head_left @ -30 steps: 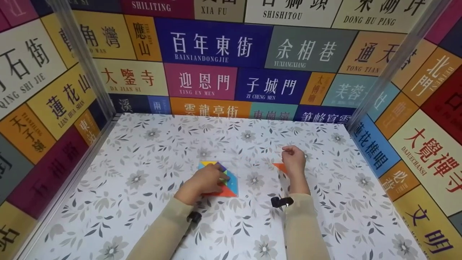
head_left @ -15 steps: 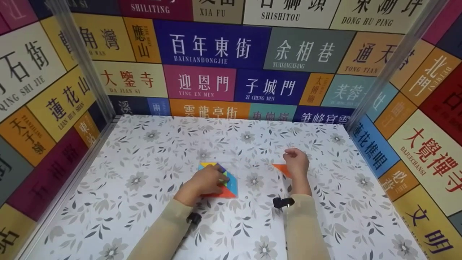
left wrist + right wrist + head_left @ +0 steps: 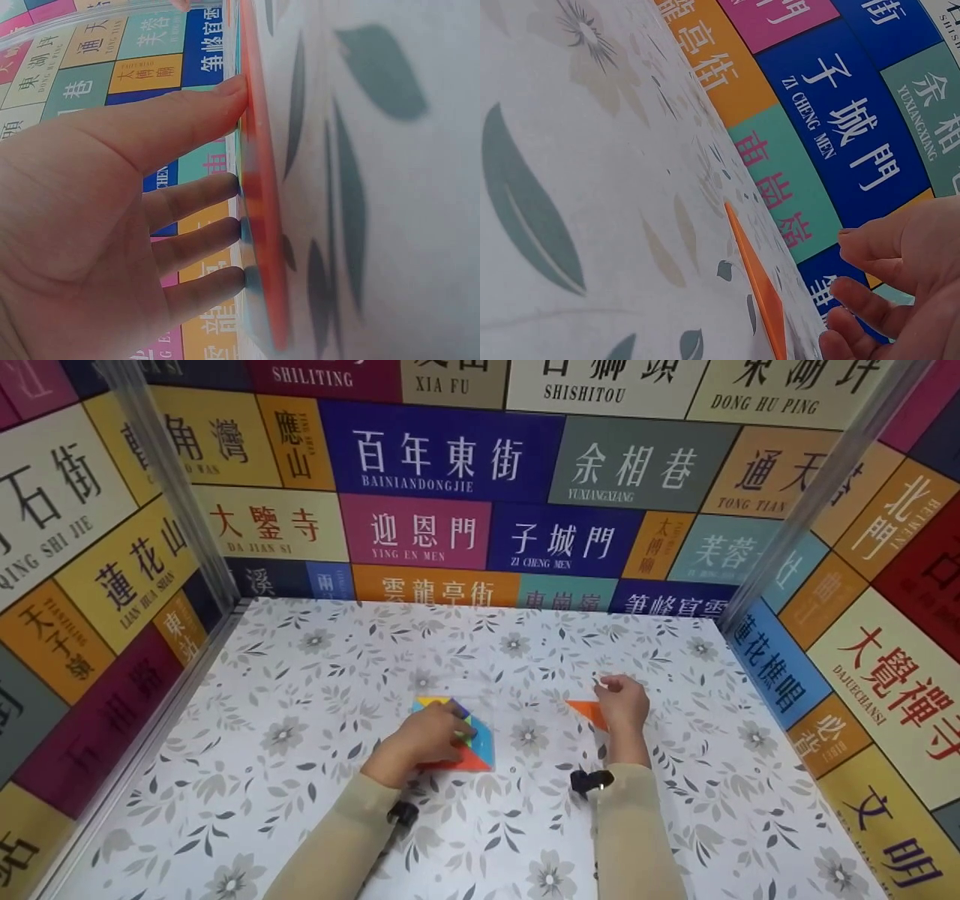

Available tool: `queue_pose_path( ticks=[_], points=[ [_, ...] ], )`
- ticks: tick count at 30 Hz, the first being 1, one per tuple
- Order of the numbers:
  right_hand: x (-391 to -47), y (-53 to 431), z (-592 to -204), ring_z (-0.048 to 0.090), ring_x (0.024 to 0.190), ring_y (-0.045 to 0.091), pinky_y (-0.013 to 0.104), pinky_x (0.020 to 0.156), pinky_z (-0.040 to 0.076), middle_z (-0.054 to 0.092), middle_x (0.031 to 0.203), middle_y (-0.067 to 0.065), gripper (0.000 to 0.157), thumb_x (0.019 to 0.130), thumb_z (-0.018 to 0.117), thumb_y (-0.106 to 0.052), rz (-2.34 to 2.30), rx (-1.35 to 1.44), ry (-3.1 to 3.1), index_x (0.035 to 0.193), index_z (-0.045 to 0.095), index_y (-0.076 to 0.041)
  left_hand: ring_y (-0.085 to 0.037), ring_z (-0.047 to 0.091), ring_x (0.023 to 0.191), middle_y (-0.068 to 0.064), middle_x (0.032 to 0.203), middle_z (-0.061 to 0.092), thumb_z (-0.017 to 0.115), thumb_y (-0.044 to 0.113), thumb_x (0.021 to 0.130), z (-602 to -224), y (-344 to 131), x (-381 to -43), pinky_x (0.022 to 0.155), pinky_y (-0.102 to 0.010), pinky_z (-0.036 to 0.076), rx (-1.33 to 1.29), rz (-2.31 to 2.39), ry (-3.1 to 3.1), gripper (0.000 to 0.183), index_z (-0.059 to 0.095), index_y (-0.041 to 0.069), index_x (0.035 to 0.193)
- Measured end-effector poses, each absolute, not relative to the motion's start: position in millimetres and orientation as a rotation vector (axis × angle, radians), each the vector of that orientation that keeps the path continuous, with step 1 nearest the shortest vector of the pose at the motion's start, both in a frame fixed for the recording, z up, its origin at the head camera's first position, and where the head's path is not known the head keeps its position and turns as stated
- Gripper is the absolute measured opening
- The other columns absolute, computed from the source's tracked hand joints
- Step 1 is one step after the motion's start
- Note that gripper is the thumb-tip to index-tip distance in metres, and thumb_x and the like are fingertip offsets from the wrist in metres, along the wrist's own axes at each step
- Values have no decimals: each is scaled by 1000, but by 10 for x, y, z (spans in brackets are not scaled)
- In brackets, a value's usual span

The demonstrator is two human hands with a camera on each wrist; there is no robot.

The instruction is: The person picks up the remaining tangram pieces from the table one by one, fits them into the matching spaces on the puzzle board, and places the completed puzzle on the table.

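My left hand (image 3: 424, 732) rests on a cluster of flat tangram pieces (image 3: 484, 741) on the table, coloured yellow, purple, blue, green and red-orange. In the left wrist view its thumb and straight fingers (image 3: 199, 247) touch the pieces with their tips; the red-orange piece (image 3: 262, 202) is seen edge-on. Part of the cluster is hidden under the hand. To the right, an orange triangle (image 3: 583, 711) lies apart from the others. My right hand (image 3: 627, 706) hovers just beside it, fingers loosely curled around nothing. The right wrist view shows the triangle (image 3: 759, 281) flat, apart from the fingers.
The table (image 3: 360, 825) is covered with a white cloth of grey flowers and leaves. Colourful sign-printed panels (image 3: 450, 450) close off the back and both sides. A wrist camera (image 3: 590, 781) sits at each cuff.
The right hand has drifted slightly right and nearer the person, showing more of the orange triangle; its fingers look a little looser. The left hand and the pieces under it stay put.
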State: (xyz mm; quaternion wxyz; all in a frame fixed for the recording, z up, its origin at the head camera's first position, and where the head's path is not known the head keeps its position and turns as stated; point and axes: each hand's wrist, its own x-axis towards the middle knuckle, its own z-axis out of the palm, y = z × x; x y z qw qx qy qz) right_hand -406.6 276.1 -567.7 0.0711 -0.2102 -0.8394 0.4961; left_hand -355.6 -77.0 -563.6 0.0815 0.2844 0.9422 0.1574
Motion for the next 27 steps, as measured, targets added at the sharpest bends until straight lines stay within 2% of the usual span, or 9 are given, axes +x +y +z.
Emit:
queue_pose_path(
  ticks=[7, 12, 27],
  points=[
    [-4066, 2798, -5698, 56, 135, 38, 51, 116, 47, 59, 147, 22, 39, 100, 69, -19, 1436, -634, -2647, 136, 66, -2, -29, 62, 119, -7, 139, 66, 86, 17, 81, -5647, -771, -3554, 95, -44, 55, 845, 491, 2821, 44, 81, 22, 124],
    [-4093, 2812, -5718, 53, 135, 39, 51, 116, 47, 55, 150, 23, 46, 99, 71, -19, 1444, -641, -2725, 141, 62, -3, -29, 60, 124, -8, 142, 65, 87, 19, 83, -5638, -772, -3559, 100, -44, 55, 824, 492, 2810, 42, 81, 23, 125],
    [-4119, 2819, -5785, 54, 137, 41, 52, 115, 48, 57, 149, 25, 52, 93, 77, -12, 1367, -584, -2831, 142, 62, -2, -25, 61, 117, -6, 141, 64, 86, 20, 84, -5650, -763, -3557, 96, -43, 55, 794, 473, 2804, 43, 80, 24, 127]
  ],
)
